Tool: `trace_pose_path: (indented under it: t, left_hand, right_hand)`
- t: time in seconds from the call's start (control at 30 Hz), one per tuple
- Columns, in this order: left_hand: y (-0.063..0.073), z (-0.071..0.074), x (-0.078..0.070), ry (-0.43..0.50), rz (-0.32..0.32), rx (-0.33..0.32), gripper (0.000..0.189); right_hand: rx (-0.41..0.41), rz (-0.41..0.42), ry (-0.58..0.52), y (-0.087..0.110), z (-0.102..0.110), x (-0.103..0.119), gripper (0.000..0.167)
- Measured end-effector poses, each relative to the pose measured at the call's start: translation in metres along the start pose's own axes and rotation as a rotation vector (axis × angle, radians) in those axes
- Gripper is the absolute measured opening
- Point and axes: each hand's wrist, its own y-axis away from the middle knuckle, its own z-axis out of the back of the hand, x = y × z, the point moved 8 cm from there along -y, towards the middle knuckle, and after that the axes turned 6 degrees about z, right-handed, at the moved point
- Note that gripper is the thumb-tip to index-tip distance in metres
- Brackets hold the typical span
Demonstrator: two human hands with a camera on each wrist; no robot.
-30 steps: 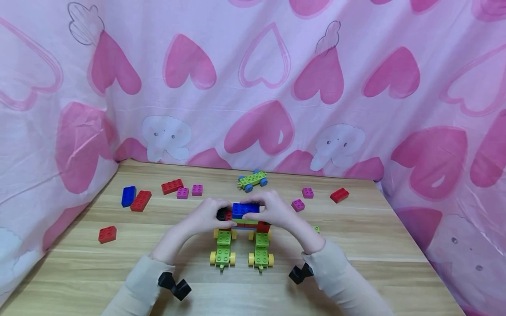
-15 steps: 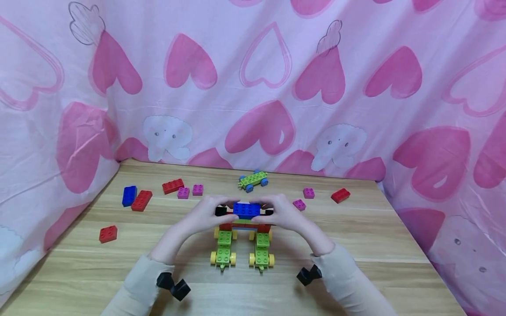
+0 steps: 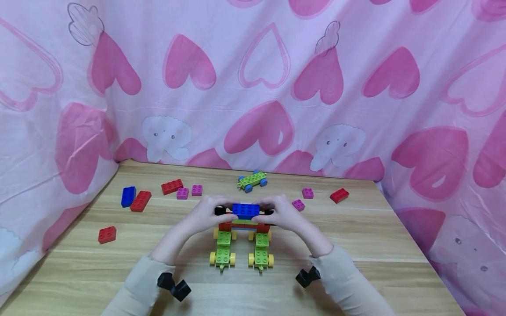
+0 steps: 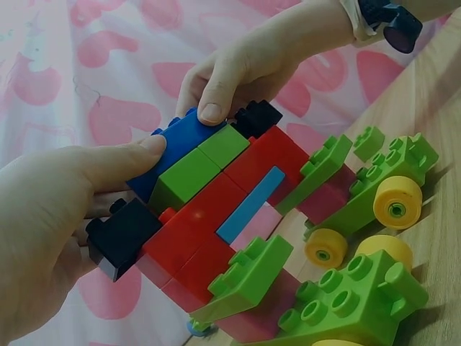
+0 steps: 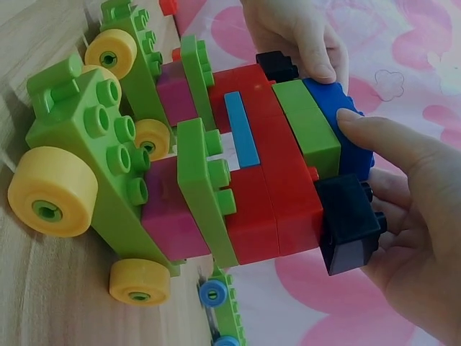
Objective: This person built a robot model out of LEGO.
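A blue brick (image 3: 246, 211) tops a build of toy bricks, lying over two green bricks (image 4: 189, 173) and a red layer (image 5: 252, 216). My left hand (image 3: 205, 214) pinches the blue brick's left end, thumb on its near side. At the other end my right hand (image 3: 281, 213) pinches the same brick likewise. A black sloped brick (image 4: 124, 238) sits at the build's left end, and another black brick (image 5: 348, 220) at its right. Below, the build stands on two green wheeled bases (image 3: 222, 256) with yellow wheels (image 5: 54, 191). The hands hide the far side of the blue brick.
A green car base (image 3: 253, 179) with blue wheels stands behind the build. Loose red bricks (image 3: 141, 201), a blue brick (image 3: 128, 196) and pink bricks (image 3: 182, 193) lie at the left. Pink bricks (image 3: 298, 205) and a red brick (image 3: 339, 195) lie at the right. A heart-printed curtain encloses the table.
My right hand has shifted right, from over the blue brick to its right end. The blue brick now sits level and centred. Over the last half second both hands stay nearly still.
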Motion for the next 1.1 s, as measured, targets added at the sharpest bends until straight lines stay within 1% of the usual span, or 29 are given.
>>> trace_pose_path:
  t: [0.17,0.3,0.6,0.87,1.1]
  left_hand:
    - [-0.0007,0.0000,0.0011,-0.003,0.016,0.010,0.036]
    - [-0.0015,0.0005,-0.0001,-0.011,0.021,0.009,0.037]
    - [-0.0011,0.0005,0.0002,-0.025,0.005,0.000,0.036]
    - [0.0000,0.0023,0.0000,-0.029,0.012,-0.009,0.036]
    - [-0.0010,0.0012,-0.0016,-0.028,0.001,-0.001,0.037]
  right_hand:
    - [0.005,-0.017,-0.017,-0.0003,-0.0002,-0.0028,0.034]
    - [-0.011,-0.019,-0.031,0.0007,0.0004,-0.0049,0.034]
    - [-0.053,-0.016,-0.056,0.0020,0.0000,-0.0066,0.034]
    - [-0.052,-0.018,-0.047,0.0012,-0.0011,-0.0053,0.035]
    - [-0.066,-0.018,-0.049,0.0035,-0.0011,-0.0062,0.035]
